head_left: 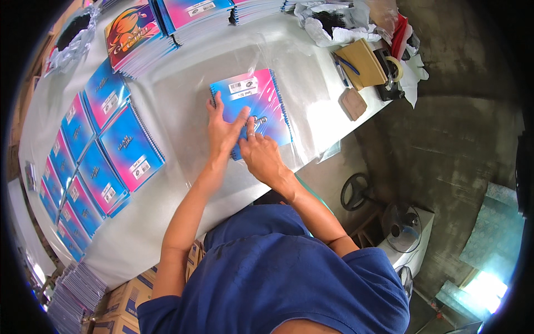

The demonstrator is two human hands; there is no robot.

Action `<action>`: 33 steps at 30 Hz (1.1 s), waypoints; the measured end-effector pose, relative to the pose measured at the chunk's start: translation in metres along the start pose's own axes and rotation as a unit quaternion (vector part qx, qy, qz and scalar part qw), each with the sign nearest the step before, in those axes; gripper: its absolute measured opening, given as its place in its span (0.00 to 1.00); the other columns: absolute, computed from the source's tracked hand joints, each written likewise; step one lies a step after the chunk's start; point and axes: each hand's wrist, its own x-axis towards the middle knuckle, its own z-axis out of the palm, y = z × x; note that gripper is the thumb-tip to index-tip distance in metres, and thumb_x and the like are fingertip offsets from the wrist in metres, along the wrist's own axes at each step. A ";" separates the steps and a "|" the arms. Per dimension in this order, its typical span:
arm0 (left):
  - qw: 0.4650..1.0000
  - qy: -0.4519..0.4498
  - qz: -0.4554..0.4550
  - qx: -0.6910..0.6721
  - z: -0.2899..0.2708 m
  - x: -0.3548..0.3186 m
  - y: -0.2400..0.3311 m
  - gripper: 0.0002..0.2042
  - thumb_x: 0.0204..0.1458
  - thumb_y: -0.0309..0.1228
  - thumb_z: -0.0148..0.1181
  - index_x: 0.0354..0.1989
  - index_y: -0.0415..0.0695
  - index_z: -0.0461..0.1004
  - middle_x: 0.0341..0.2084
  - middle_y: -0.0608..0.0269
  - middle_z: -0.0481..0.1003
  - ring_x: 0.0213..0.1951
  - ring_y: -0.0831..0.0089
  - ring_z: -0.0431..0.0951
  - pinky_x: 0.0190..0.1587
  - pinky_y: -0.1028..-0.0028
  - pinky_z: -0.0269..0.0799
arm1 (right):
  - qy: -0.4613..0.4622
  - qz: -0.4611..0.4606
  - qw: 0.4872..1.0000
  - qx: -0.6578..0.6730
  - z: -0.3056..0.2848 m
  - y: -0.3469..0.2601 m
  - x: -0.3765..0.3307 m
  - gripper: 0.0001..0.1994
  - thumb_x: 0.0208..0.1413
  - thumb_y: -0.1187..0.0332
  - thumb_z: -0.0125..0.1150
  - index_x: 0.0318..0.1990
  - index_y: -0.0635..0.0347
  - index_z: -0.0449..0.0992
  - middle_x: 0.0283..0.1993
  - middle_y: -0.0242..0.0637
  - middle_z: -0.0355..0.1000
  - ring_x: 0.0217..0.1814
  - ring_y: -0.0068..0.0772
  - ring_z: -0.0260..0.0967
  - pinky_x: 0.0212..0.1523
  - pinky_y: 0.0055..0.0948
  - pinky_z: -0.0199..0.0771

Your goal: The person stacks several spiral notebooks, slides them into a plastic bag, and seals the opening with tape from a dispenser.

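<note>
Blue and pink spiral notebooks (231,114) lie together on a sheet of clear plastic film (189,106), and shiny film seems to cover their top as well. My left hand (225,127) rests on their left side, its fingers spread along the spiral edge and its thumb reaching over the cover. Close beside it, my right hand (261,156) presses the cover's lower middle with an outstretched index finger. The other right fingers are bent and partly hidden. How many notebooks lie under my hands cannot be made out.
Wrapped notebook packs (130,147) stand in rows at the left. Notebook stacks (192,16) line the far edge. At the right corner are a tape dispenser (394,69), a brown pad (361,61) and a brown block (352,104). A fan (401,227) stands beyond the table.
</note>
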 end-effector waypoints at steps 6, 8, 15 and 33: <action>0.997 0.039 0.023 0.055 0.008 -0.008 -0.005 0.45 0.44 0.35 0.66 0.69 0.46 0.43 0.67 0.35 0.39 0.65 0.42 0.51 0.63 0.60 0.57 | -0.223 -0.157 0.850 0.450 -0.065 0.095 0.040 0.13 0.47 0.78 0.58 0.41 0.55 0.79 0.33 0.37 0.78 0.34 0.33 0.75 0.40 0.32 0.72; 0.998 0.046 0.020 0.032 0.010 -0.011 -0.006 0.44 0.45 0.31 0.65 0.69 0.46 0.42 0.67 0.35 0.39 0.66 0.43 0.51 0.63 0.60 0.56 | 0.013 -0.058 0.922 0.383 -0.065 0.143 0.099 0.20 0.45 0.82 0.56 0.48 0.55 0.75 0.38 0.40 0.77 0.40 0.37 0.75 0.44 0.31 0.72; 0.994 0.049 0.102 0.003 0.021 -0.010 -0.009 0.45 0.43 0.25 0.66 0.68 0.42 0.44 0.65 0.43 0.48 0.64 0.50 0.56 0.63 0.62 0.56 | -0.049 -0.174 0.933 0.311 -0.016 0.191 0.258 0.17 0.41 0.80 0.62 0.42 0.58 0.76 0.40 0.38 0.75 0.42 0.44 0.72 0.46 0.38 0.70; 0.995 0.088 0.005 0.052 0.022 -0.010 0.004 0.46 0.42 0.31 0.71 0.67 0.39 0.46 0.55 0.51 0.68 0.54 0.64 0.71 0.56 0.69 0.67 | -0.047 -0.134 0.982 0.128 0.029 0.062 -0.061 0.22 0.45 0.80 0.51 0.51 0.77 0.62 0.48 0.57 0.65 0.49 0.53 0.68 0.49 0.41 0.71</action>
